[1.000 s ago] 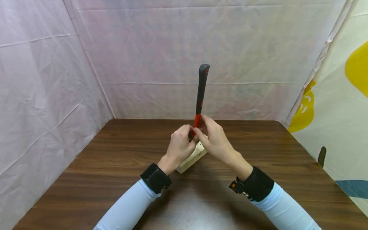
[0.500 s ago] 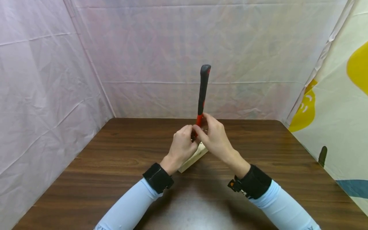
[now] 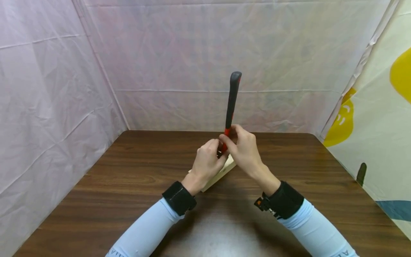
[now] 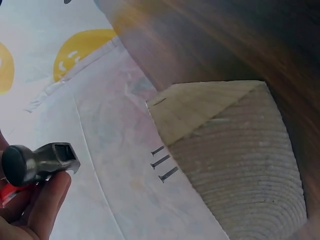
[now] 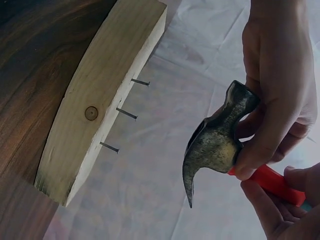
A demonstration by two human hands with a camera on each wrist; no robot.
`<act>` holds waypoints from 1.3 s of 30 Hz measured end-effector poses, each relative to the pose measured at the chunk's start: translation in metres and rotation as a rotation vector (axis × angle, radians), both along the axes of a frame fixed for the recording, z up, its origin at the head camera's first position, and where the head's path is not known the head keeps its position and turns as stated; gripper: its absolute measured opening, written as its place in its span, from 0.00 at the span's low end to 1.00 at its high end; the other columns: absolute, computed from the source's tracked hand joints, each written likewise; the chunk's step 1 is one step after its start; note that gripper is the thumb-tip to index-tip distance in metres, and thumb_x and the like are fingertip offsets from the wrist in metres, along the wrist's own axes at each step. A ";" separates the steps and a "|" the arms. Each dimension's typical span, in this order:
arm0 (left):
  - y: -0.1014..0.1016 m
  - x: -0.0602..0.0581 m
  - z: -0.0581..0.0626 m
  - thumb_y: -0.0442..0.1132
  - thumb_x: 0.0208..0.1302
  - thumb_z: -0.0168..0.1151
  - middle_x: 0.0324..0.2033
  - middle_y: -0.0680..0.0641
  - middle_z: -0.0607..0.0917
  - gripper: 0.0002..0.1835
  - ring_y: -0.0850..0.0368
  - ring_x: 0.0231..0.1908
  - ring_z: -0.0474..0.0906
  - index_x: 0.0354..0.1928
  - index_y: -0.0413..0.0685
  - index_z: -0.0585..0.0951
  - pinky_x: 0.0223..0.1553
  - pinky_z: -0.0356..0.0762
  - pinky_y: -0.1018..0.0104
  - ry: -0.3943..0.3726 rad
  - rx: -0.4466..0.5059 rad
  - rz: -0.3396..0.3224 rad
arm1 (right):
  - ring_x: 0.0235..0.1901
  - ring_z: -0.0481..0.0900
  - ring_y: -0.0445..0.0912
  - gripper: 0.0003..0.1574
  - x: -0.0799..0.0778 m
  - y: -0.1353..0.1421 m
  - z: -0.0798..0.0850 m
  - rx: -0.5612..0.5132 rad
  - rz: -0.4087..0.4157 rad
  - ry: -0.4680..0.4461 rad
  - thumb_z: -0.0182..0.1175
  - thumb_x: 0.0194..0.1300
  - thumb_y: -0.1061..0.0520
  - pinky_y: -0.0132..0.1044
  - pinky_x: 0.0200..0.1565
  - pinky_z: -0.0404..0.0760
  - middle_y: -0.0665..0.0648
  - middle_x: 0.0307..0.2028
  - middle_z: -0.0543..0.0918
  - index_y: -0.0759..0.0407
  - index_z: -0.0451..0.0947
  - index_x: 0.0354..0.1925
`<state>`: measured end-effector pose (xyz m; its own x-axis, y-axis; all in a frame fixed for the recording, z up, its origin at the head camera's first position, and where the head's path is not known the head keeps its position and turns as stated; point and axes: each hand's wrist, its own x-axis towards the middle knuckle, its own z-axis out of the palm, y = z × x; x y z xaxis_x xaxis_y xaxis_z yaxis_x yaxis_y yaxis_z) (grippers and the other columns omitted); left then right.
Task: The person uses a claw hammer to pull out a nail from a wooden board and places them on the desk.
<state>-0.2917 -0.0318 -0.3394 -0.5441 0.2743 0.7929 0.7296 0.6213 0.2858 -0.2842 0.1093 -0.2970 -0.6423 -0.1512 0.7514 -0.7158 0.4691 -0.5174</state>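
A claw hammer (image 3: 233, 101) with a black and red handle stands nearly upright, handle up, between my hands. My left hand (image 3: 207, 160) grips it low, by the metal head (image 5: 215, 142). Higher up, the fingers of my right hand (image 3: 246, 150) pinch the red part of the handle. A pale wooden block (image 3: 221, 176) lies on the table beneath both hands, partly hidden by them. Three nails (image 5: 127, 114) stick out of its upper face, apart from the hammer head. In the left wrist view the hammer's round striking face (image 4: 15, 166) shows beside the left fingers.
The brown wooden table (image 3: 128, 167) spreads around the block. Behind it hangs a white cloth (image 3: 179, 64), and another covers the left side. To the right is a cloth printed with yellow shapes (image 3: 341, 123).
Both hands and the hammer have shifted slightly to the right above the block. The right fingers, straighter along the handle earlier, are now more bent on its red part.
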 end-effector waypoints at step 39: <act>-0.058 -0.001 -0.011 0.65 0.67 0.55 0.44 0.46 0.79 0.31 0.50 0.44 0.79 0.52 0.44 0.81 0.39 0.76 0.60 -0.446 -0.389 0.282 | 0.31 0.83 0.50 0.08 -0.007 0.050 -0.002 0.044 -0.008 -0.037 0.62 0.66 0.67 0.31 0.32 0.78 0.53 0.33 0.83 0.65 0.78 0.45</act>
